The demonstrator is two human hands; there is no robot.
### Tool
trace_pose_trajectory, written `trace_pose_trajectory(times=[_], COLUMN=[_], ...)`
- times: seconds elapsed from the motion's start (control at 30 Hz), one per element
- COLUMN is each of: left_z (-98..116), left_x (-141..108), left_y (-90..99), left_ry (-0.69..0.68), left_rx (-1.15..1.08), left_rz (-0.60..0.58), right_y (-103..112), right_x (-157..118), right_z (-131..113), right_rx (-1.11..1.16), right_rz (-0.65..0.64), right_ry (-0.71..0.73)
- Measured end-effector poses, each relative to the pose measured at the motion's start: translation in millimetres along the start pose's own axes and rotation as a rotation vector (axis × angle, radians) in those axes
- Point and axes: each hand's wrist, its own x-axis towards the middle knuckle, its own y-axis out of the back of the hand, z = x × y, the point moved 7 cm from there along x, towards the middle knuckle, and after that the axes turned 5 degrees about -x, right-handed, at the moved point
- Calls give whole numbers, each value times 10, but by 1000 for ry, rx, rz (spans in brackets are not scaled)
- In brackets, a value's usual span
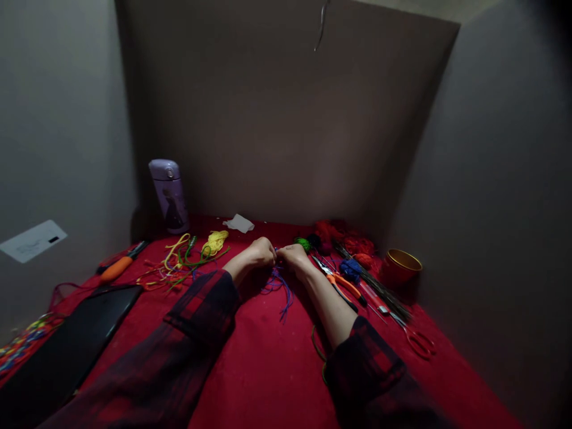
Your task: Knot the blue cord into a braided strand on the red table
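Observation:
Close together over the red cloth (263, 369), my left hand (261, 251) and my right hand (294, 256) both have their fingers closed. Purple-blue yarn (285, 295) runs out from between them, its loose ends hanging onto the cloth toward me. The exact pinch of the fingertips is hidden by the backs of the hands. Left of my left hand lie a bundle of yellow yarn (215, 242) and loose green strands (192, 260). Orange-handled pliers (346, 286) rest beside my right forearm, and a green yarn ball (304, 243) sits just beyond my right hand.
On the right are a blue yarn ball (351, 270), a bundle of thin sticks (379, 289), red-handled scissors (420, 342) and a gold-rimmed cup (404, 260). To the left stand a purple bottle (172, 199), an orange-handled tool (116, 269) and a black flat panel (75, 339). Grey walls enclose three sides.

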Motion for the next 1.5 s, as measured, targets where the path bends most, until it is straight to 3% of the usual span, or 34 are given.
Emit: trace_pose_trajectory(times=[0.17,0.27,0.33,0.4,0.5,0.7,1.03,1.23,1.33,1.5], left_z=[39,61,59,15,-53,-64,-174,-182,-167,-162], left_x=[-187,-277,-240,-151,-30,49,65,56,28,12], left_y=[-47,31,145,254,193,-132,-73,-78,-93,-147], left_ry=[-51,-73,-69,-14,88,121,77,108,135,207], left_rx=[-100,-165,-211,-311,-445,-467,-470,-499,-529,-656], left_rz=[-193,-302,-216,-26,117,41,131,163,151,102], right_y=[-4,-2,-8,-16,-26,-25,-38,39,84,14], right_x=[-37,-39,-38,-36,-38,-59,97,53,-18,-175], right_z=[10,21,24,24,19,-15,85,45,-24,-124], right_rx=[86,123,140,149,151,139,19,-44,-51,-68], right_rz=[-116,-144,-156,-165,-179,-203,-101,-67,-108,-286], right_ry=[-20,-16,-10,-5,3,46,100,109,124,160])
